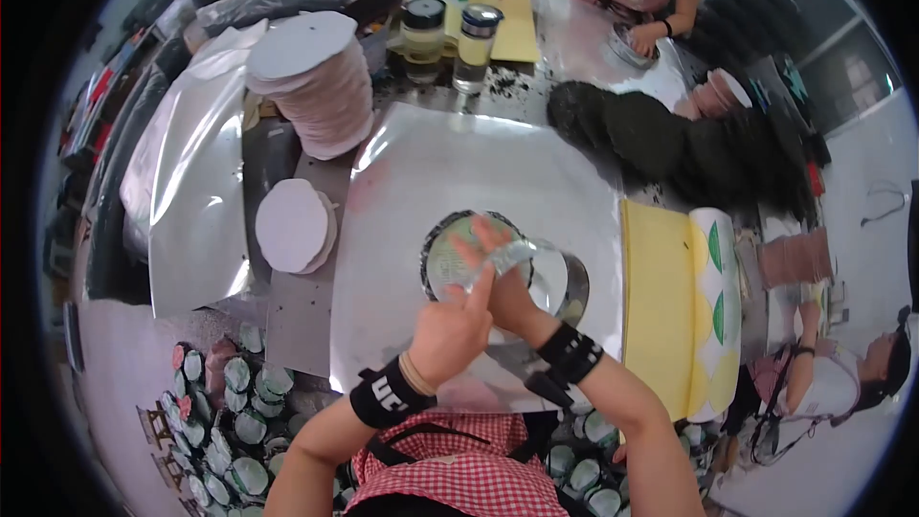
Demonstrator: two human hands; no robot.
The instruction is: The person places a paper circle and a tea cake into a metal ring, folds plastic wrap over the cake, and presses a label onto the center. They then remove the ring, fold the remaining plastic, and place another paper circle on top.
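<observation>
A crinkled clear wrapper (515,254) is pinched in the closed fingers of the left hand (452,330) and right hand (505,289) above the round cake (448,263) on the counter's metal sheet (431,172), and could be torn by uneven pulling.

1. A tall stack of round paper discs (316,86) stands near the desk's far left corner. A lower stack (295,227) lies by the left edge.
2. Two lidded glass jars (424,33) stand side by side toward the far edge.
3. Dark round cakes (661,134) overlap in a row toward the far right corner.
4. Yellow sheets (656,297) and leaf-printed wrappers (716,302) lie along the right edge.
</observation>
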